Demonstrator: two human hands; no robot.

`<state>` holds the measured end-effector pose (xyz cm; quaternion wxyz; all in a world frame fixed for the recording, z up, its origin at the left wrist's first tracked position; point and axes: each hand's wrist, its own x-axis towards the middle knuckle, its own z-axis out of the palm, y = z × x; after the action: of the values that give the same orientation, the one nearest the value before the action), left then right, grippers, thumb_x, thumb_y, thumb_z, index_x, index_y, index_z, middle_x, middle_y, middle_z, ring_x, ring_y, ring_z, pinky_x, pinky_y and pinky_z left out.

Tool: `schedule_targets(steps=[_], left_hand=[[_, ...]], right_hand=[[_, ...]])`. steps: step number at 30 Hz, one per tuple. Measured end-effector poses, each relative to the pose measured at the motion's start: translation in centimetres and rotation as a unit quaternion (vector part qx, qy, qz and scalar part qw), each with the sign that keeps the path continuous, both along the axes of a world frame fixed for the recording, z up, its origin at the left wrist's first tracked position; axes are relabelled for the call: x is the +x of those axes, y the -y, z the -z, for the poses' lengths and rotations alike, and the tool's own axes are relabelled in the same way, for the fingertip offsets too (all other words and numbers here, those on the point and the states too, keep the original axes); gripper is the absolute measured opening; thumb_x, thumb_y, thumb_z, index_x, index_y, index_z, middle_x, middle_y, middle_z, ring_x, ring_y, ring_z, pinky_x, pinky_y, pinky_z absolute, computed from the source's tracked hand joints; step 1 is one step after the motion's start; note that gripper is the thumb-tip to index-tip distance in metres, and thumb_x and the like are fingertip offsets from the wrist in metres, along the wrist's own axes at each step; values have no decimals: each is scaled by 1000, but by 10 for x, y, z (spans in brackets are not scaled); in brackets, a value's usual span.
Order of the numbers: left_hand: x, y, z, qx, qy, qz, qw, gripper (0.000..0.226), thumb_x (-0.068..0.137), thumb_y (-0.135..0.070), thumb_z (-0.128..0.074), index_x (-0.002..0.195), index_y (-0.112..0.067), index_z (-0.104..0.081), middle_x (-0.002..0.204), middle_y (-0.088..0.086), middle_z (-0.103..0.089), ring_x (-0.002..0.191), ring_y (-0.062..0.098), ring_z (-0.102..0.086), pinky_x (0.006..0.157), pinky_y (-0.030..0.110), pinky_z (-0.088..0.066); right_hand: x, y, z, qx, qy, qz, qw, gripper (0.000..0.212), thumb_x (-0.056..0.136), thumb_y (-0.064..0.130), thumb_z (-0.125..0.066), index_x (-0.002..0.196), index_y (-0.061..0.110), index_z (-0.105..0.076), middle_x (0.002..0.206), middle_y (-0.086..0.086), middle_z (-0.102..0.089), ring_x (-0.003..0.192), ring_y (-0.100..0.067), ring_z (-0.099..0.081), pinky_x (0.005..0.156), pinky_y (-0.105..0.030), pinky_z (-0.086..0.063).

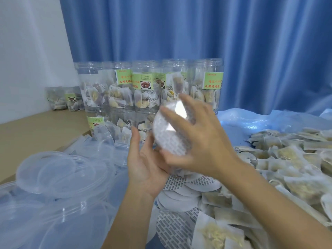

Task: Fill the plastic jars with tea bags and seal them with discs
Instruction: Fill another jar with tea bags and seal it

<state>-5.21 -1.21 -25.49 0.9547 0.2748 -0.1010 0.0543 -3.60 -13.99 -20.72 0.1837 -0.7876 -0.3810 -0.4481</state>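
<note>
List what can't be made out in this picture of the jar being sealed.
- Held jar: head view; left hand, right hand and the disc hide its body and fill.
- Right hand's grip: motion blur, contact with the disc unclear.
- Disc print: blurred, glare across it.
- Two far jars: too small to read labels.
- Clear lids: cut off by the left edge.
</note>
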Motion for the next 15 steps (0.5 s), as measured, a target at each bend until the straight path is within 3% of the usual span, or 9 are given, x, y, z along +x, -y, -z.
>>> schedule_targets(steps=[2, 4, 7, 9, 12, 15], left_hand=[[-1, -2, -2, -27, -24, -19, 999, 47, 71, -53, -65, 89, -11, -75, 94, 9, -69, 78, 23, -66, 60, 30, -56], [1, -4, 0, -55, -62, -61, 995, 39, 76, -45, -65, 78, -8, -75, 85, 8, -69, 66, 20, -63, 55, 27, -54], [5, -6, 1, -59, -105, -101, 988, 29, 84, -38, -61, 85, -9, -65, 73, 3, -62, 55, 14, -54, 50, 21, -48], [6, -6, 0, -45, -125, -106, 985, 25, 86, -36, -60, 88, -11, -60, 71, 1, -59, 52, 12, -49, 48, 20, -45], [9, -5, 0, -34, -149, -111, 982, 23, 86, -35, -60, 85, -12, -58, 72, 0, -56, 54, 12, -45, 49, 21, -40], [10, -4, -1, -21, -173, -120, 977, 23, 86, -35, -60, 85, -11, -58, 72, 0, -56, 57, 13, -43, 55, 23, -37]], right_hand=[[13, 2, -18, 46, -38, 21, 998, 75, 66, 58, -59, 133, 24, -54, 140, -18, -42, 124, -39, -43, 104, -50, -35], [35, 2, -40, 37, -138, 77, 987, 76, 68, 62, -57, 136, 32, -48, 143, -13, -39, 128, -36, -39, 109, -47, -30], [68, -5, -61, -38, -305, 129, 943, 73, 72, 63, -61, 139, 40, -40, 147, -6, -38, 134, -30, -35, 107, -38, -31], [83, -11, -64, -72, -383, 113, 914, 63, 75, 63, -59, 133, 41, -46, 148, 1, -40, 134, -23, -36, 97, -30, -30], [91, -18, -64, -135, -422, 93, 892, 49, 80, 65, -52, 119, 36, -59, 141, 7, -48, 128, -19, -41, 90, -29, -28], [87, -18, -62, -144, -416, 82, 894, 57, 75, 72, -52, 124, 43, -53, 144, 10, -44, 129, -17, -40, 90, -30, -28]])
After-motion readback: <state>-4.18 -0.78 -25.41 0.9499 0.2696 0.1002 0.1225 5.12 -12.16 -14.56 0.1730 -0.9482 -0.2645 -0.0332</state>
